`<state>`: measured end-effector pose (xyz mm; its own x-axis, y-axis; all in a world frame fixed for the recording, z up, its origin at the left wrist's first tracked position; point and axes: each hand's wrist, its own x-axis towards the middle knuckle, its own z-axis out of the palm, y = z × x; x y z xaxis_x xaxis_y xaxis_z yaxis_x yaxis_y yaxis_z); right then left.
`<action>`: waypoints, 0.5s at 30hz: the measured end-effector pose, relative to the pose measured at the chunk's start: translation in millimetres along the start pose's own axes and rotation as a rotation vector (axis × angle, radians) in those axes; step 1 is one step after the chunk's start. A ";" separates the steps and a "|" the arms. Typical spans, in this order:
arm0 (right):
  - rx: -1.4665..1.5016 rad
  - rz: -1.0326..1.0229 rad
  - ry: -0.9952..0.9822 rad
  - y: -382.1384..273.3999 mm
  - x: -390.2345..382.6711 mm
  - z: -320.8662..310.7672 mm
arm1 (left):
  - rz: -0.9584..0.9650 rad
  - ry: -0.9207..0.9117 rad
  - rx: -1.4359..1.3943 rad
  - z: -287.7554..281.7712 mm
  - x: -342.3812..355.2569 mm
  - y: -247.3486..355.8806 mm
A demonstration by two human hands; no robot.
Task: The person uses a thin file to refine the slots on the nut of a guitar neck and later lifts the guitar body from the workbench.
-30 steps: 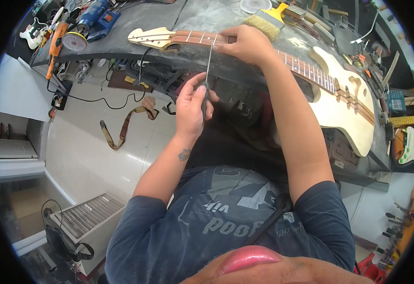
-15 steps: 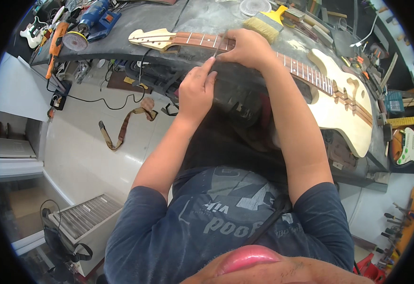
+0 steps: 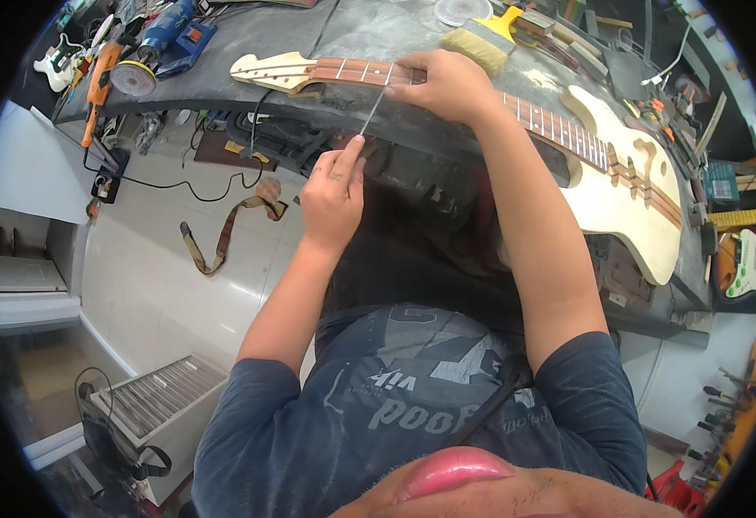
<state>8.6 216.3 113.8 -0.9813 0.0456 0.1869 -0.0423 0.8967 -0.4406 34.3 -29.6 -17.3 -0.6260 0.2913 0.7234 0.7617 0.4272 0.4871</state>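
Note:
An unfinished electric guitar [image 3: 619, 203] with a pale wood body lies across the bench front, its headstock [image 3: 274, 71] to the left. Its dark reddish fretboard [image 3: 356, 71] carries bright metal frets. My left hand [image 3: 333, 194] is closed on the near end of a thin metal file [image 3: 372, 116], which slants up to the neck's front edge. Over the neck, my right hand [image 3: 447, 86] curls with thumb and fingers closed around it, the thumb tip beside the file's far end. That far end is partly hidden at the fingers.
Behind the neck lies a wide yellow-handled brush [image 3: 481, 43]. At the left are an orange power tool [image 3: 101, 86] and a blue drill [image 3: 164, 30] with a round sanding disc. Tools and wood pieces crowd the right side. A strap [image 3: 222, 233] lies on the floor.
My left hand has drawn down and to the left, away from the neck, so more of the file shows. My right hand stays on the neck, shifted slightly left.

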 end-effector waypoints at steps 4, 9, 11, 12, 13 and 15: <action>0.010 0.023 -0.007 -11.0 -2.0 -5.0 | 0.041 0.091 -0.098 12.4 12.8 -5.1; 0.000 -0.004 0.041 -2.0 -0.2 1.3 | -0.528 -0.078 -0.862 16.5 27.3 5.7; 0.017 0.010 0.019 -1.0 -0.6 2.2 | -0.583 -0.079 -1.060 13.0 31.1 8.2; 0.017 0.010 0.020 -1.4 -0.4 2.4 | -0.633 -0.086 -1.073 9.8 29.3 9.4; 0.019 0.010 0.022 -1.6 0.0 2.7 | -0.682 -0.094 -1.086 7.0 26.9 11.2; 0.024 0.012 0.022 -3.3 0.1 1.1 | -0.706 -0.112 -1.094 1.8 18.6 18.7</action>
<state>8.4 212.9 114.2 -0.9773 0.0659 0.2012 -0.0358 0.8851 -0.4639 36.6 -14.7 4.5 -0.9139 0.3839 0.1316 -0.0271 -0.3812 0.9241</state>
